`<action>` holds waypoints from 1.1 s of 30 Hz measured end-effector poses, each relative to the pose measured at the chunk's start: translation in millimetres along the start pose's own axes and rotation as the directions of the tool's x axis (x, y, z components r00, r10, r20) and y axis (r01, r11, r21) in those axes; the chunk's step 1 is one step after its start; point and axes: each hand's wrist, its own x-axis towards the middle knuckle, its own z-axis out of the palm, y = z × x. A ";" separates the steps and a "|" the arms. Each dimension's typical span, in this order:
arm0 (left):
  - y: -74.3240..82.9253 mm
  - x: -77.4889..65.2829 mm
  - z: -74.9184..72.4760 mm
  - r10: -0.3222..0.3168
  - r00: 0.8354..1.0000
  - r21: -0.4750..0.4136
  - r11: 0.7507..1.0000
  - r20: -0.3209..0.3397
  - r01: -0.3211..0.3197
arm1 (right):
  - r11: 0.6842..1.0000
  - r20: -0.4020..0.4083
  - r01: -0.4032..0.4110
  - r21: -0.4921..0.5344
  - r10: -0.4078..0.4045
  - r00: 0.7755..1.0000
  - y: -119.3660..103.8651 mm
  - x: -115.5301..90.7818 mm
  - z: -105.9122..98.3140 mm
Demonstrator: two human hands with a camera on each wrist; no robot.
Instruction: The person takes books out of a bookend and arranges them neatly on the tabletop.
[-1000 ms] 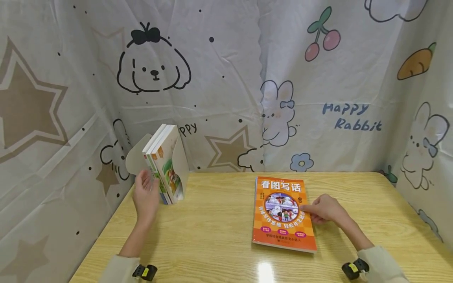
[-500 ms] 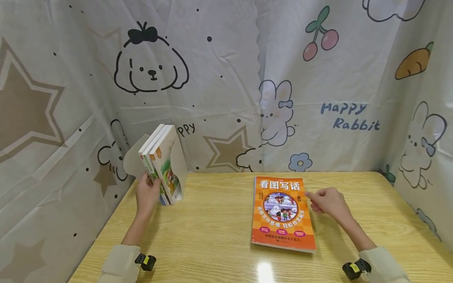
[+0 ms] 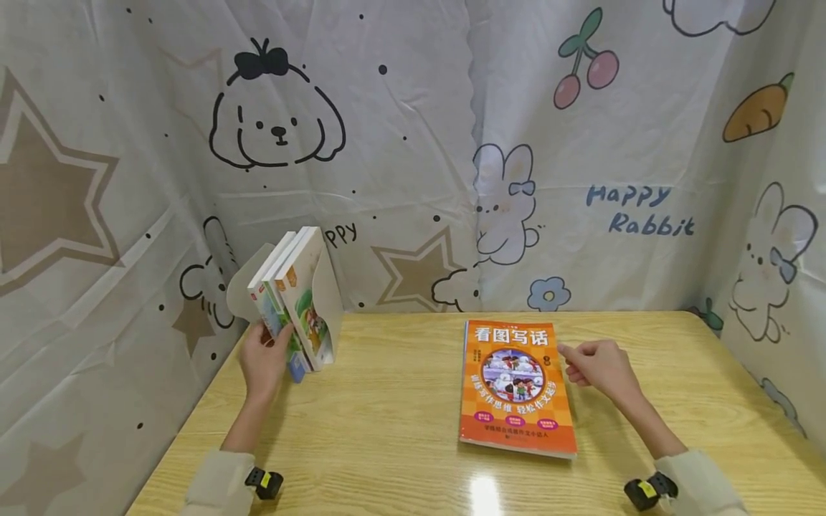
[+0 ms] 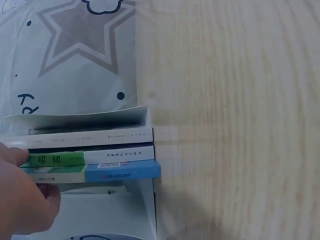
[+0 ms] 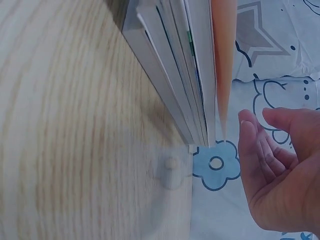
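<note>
At the left, a white book holder [image 3: 242,288] holds three upright books. My left hand [image 3: 263,362] pinches the leftmost book, with a blue and pale spine [image 4: 122,171], between thumb and fingers. That book juts out past the green-and-white spined book [image 4: 120,155] beside it. On the holder's other side stands a white-spined book [image 4: 95,136] with a picture cover. At the right, an orange book [image 3: 516,433] lies face up on top of a stack of books [image 5: 172,75]. My right hand [image 3: 599,367] is beside its upper right edge, fingers loosely bent and holding nothing.
Everything stands on a light wooden table [image 3: 387,408]. A patterned cloth curtain [image 3: 413,179] encloses the back and both sides. The holder is close to the table's left rear edge.
My left hand has taken hold of the leftmost book and drawn it partly out of the holder toward me. My right hand has withdrawn from the orange book's cover to its edge.
</note>
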 end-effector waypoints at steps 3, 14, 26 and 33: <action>-3.4 -1.9 0.7 0.051 0.999 0.014 0.999 -0.006 -0.051 | 1.000 0.014 0.009 0.010 -0.009 1.000 0.2 1.0 -1.5; -9.2 -10.7 -2.3 0.088 0.989 0.063 0.995 -0.118 -0.081 | 0.998 -0.026 0.047 0.041 -0.046 0.999 14.0 11.4 4.5; 22.3 -15.8 -22.9 0.174 0.966 0.050 0.985 -0.191 -0.168 | 0.974 0.004 0.148 0.170 -0.151 0.989 7.3 6.9 5.7; 43.8 -15.4 -37.4 0.248 0.933 0.097 0.968 -0.260 -0.230 | 0.972 0.004 0.181 0.149 -0.184 0.983 -4.8 3.5 6.2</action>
